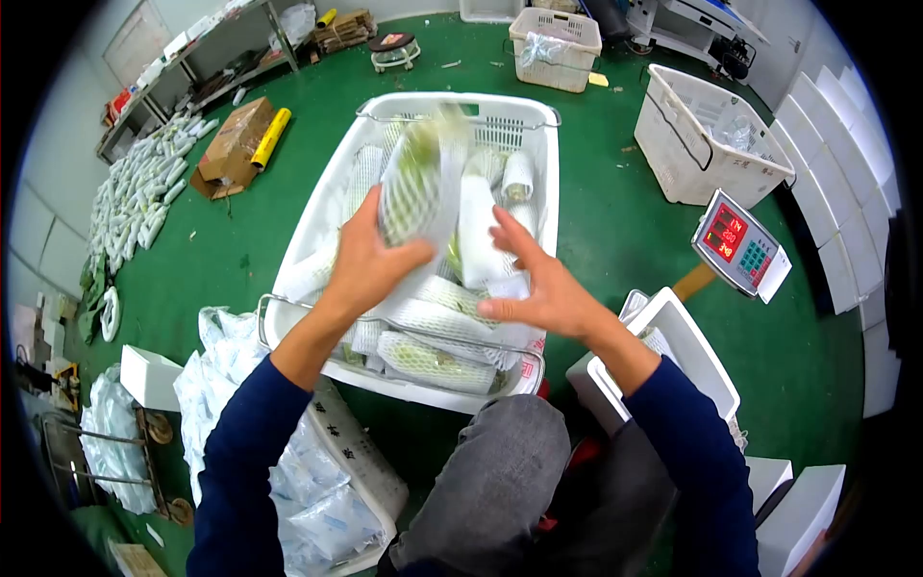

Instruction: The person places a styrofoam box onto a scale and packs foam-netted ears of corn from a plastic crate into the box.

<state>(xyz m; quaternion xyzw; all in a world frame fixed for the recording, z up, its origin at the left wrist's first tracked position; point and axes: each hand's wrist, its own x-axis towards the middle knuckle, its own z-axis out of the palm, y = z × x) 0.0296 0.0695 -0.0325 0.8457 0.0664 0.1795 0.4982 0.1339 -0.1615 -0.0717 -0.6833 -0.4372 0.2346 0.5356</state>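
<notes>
My left hand point(370, 252) is wrapped round a green vegetable in white foam netting point(413, 188), whose upper end is blurred and which tilts up over the large white basket point(322, 216). To its right, my right hand point(538, 288) is held with fingers apart over the basket's right side, with nothing in it. Below both hands the basket holds several more netted green vegetables point(437, 361), some lying flat near the front edge. A wire handle crosses the basket's near end.
A lit scale display point(738, 242) stands at the right, above a smaller white bin point(711, 356). Further back are white crates point(673, 135). Plastic bags of ice packs point(327, 514) lie lower left; a cardboard box point(236, 139) and a pile of wrapped items point(139, 197) are upper left.
</notes>
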